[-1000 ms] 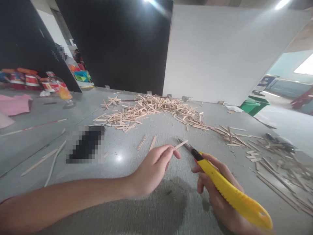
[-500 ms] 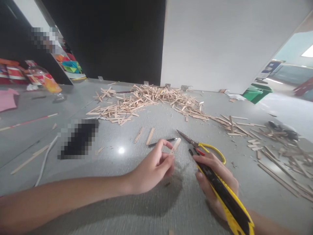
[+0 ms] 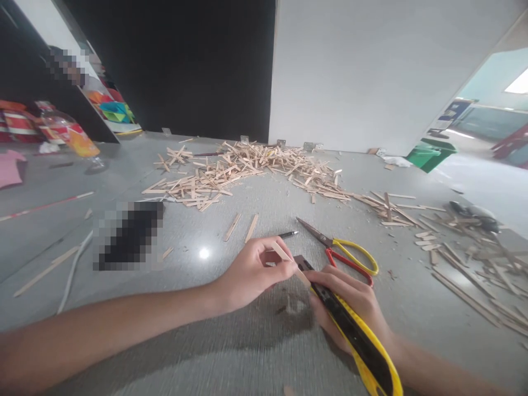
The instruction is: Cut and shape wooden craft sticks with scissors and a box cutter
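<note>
Between its thumb and fingers my left hand (image 3: 258, 269) pinches a pale wooden stick (image 3: 281, 252), which slants down to the right. My right hand (image 3: 350, 300) is wrapped round a yellow and black cutter (image 3: 350, 324), its front end close by the stick and my left fingertips. Whether the blade touches the wood cannot be made out. Scissors (image 3: 332, 242) with one yellow and one red handle lie just beyond my right hand. A dark pen (image 3: 287, 234) shows partly behind my left hand, and two loose sticks (image 3: 232, 227) (image 3: 251, 227) lie past it.
A large heap of sticks (image 3: 256, 165) spreads below the black and white panels. More strips (image 3: 466, 291) and a dark tool (image 3: 474, 216) lie at the right. On the left are a blurred dark object (image 3: 132, 236), a white cable (image 3: 76, 269) and a bottle (image 3: 74, 137).
The stick in my left hand has turned and now slopes down to the right. My right hand has moved left with the cutter, up to the stick.
</note>
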### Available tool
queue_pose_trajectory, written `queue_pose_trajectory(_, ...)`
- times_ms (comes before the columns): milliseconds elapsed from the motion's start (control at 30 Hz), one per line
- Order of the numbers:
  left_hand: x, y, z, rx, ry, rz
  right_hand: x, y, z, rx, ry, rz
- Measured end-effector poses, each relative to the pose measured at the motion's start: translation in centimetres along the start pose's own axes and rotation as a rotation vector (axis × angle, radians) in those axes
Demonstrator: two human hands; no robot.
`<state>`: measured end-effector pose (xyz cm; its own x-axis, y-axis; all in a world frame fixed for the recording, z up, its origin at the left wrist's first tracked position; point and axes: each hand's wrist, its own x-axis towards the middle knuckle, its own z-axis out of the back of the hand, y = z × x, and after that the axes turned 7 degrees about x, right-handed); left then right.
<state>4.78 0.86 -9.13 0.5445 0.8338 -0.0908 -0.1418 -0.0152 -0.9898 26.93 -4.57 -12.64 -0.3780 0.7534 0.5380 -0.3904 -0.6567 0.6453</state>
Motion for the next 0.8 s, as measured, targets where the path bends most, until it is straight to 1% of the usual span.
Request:
queue_pose_trajectory(33,0.0,0.0,0.0,-0.020,-0.003,-0.009,-0.1,0.0,-0.1,0.005,0.003,0.012)
queue_pose_trajectory(100,-0.1,0.1,-0.2,-0.056,-0.006,-0.019,-0.5,-0.2,-0.2,0.015,-0.038,-0.003)
queue_pose_trajectory(167,-0.2,0.4,-0.4,-0.082,0.004,-0.008,-1.0,-0.4,-0.2,0.049,-0.093,-0.078)
queue_pose_trajectory(233,-0.3,0.7,-0.7,-0.100,0.038,0.017,-1.3,-0.5,-0.1,0.077,-0.135,-0.157)
queue_pose_trajectory(267,-0.4,0.9,-0.9,-0.106,0.064,0.032,-1.3,-0.4,0.0,0.067,-0.154,-0.174)
queue_pose_trajectory(433,-0.5,2.0,-1.4,-0.134,0.226,0.106,-0.6,0.5,0.4,-0.061,-0.220,-0.094)
queue_pose_trajectory(567,-0.1,2.8,-1.5,-0.098,0.311,0.134,-0.6,0.6,0.4,0.016,-0.202,-0.136)
queue_pose_trajectory(633,0.1,2.9,-1.4,-0.075,0.350,0.142,-0.7,0.5,0.4,0.040,-0.171,-0.119)
queue_pose_trajectory(800,0.3,2.7,-1.0,-0.066,0.373,0.132,-0.3,0.7,0.5,0.055,-0.142,-0.093)
